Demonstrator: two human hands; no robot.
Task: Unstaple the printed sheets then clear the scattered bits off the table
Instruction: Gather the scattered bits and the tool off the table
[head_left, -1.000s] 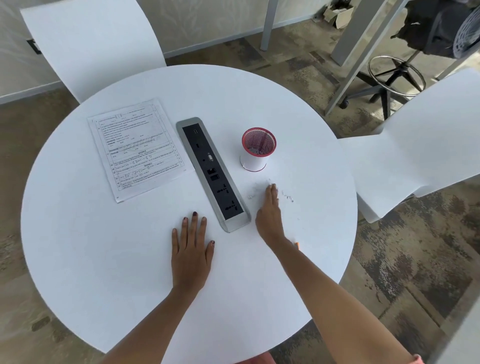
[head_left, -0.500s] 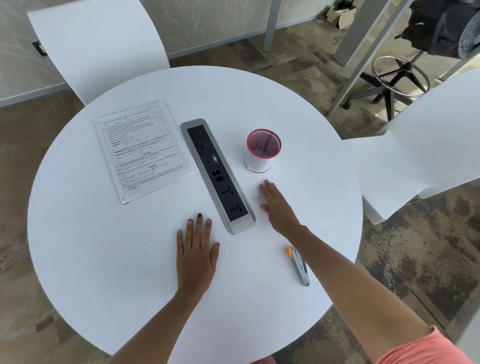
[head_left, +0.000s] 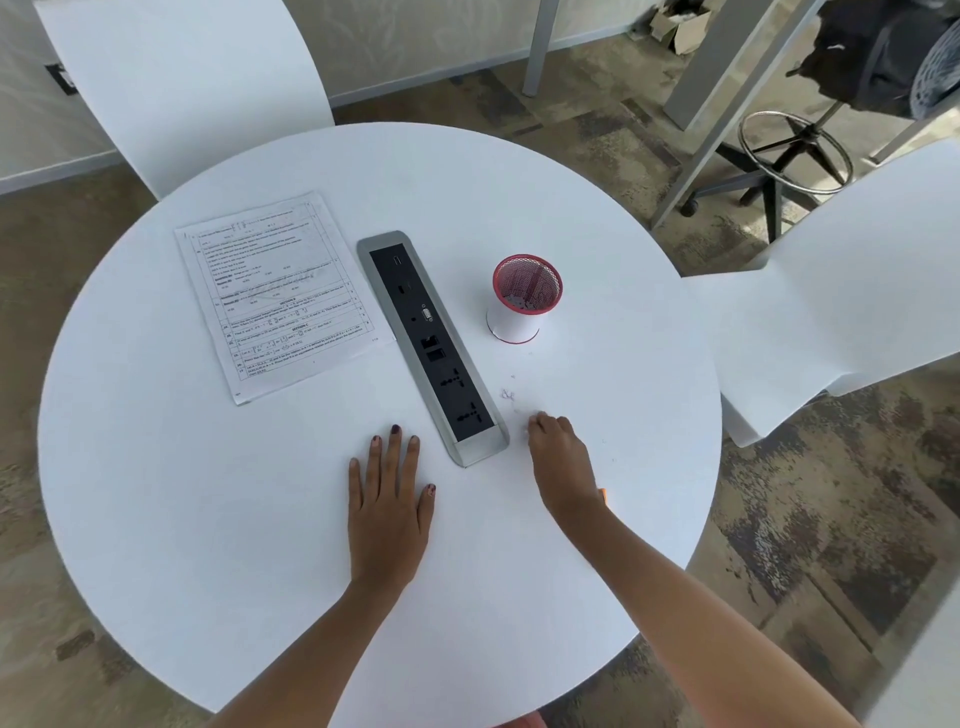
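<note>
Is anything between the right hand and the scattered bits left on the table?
Nothing visible. The right hand sits just short of the scattered bits, with only bare table between them. The power strip lies off to their left, and the mesh cup stands beyond them.

Round white tabletop (head_left: 208, 519). White chair (head_left: 182, 88) far left, another white chair (head_left: 857, 312) right. Mottled brown-grey carpet floor (head_left: 831, 519). Black swivel stool (head_left: 795, 150) far right, beside grey posts (head_left: 717, 78). Pale wall (head_left: 415, 36), white baseboard.
</note>
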